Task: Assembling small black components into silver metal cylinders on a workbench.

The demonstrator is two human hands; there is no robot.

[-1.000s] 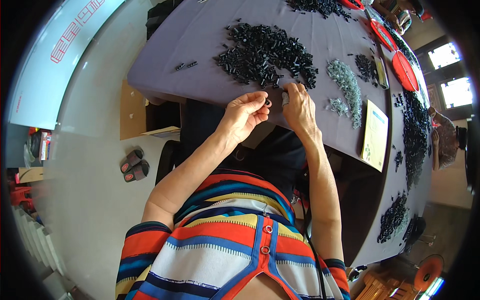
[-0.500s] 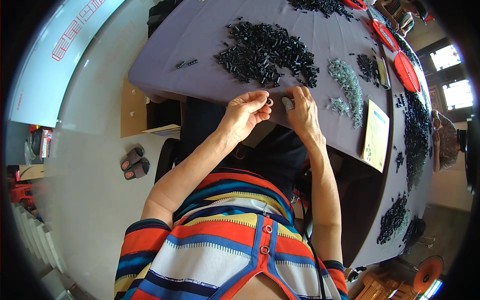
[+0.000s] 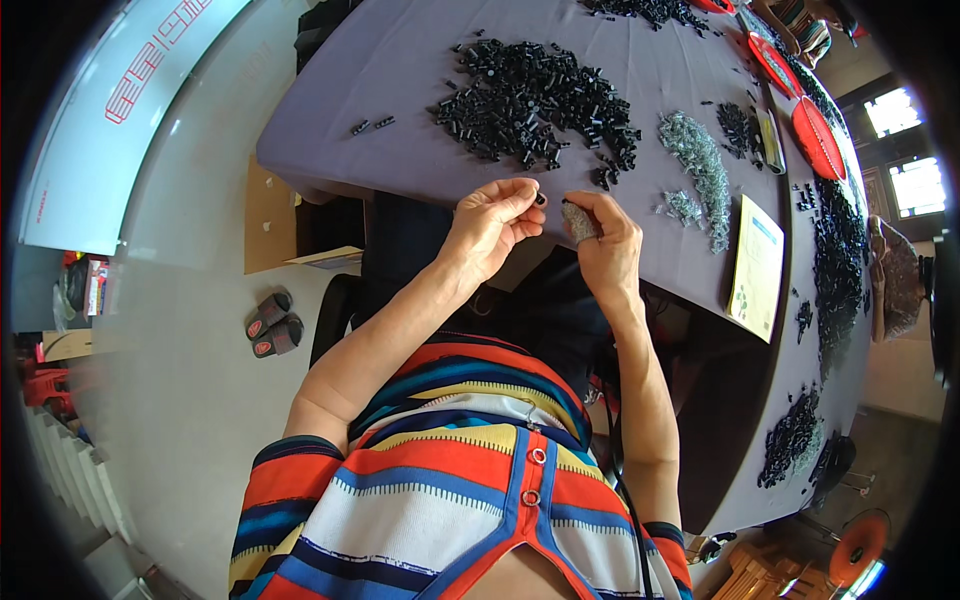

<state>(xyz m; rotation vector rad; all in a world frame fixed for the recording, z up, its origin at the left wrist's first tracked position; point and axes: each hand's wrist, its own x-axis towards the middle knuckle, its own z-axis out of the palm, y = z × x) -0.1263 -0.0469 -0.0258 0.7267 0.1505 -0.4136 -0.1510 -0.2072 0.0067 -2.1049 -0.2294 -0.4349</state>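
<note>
My left hand (image 3: 490, 222) is just off the table's near edge, thumb and fingertips pinched on a small black cylindrical piece (image 3: 540, 198). Close to its right, my right hand (image 3: 612, 245) is curled around a greyish, speckled clump of small clear pieces (image 3: 578, 221). A dark spot shows at the right fingertips; whether it is another black piece I cannot tell. Beyond both hands spreads a big pile of black cylindrical pieces (image 3: 535, 100) on the grey-purple tablecloth (image 3: 350, 85). Right of it lies a curved heap of small clear pieces (image 3: 700, 165).
A yellow booklet (image 3: 755, 268) lies at the table's right edge. On the adjoining table are red trays (image 3: 818, 138) and more black pieces (image 3: 838, 250). An open cardboard box (image 3: 268, 215) and slippers (image 3: 272, 323) are on the floor at left. Another person (image 3: 800, 30) is at far right.
My right hand has drawn back from the edge of the black pile and turned toward my left hand, showing more of the clear clump. My left hand has hardly moved.
</note>
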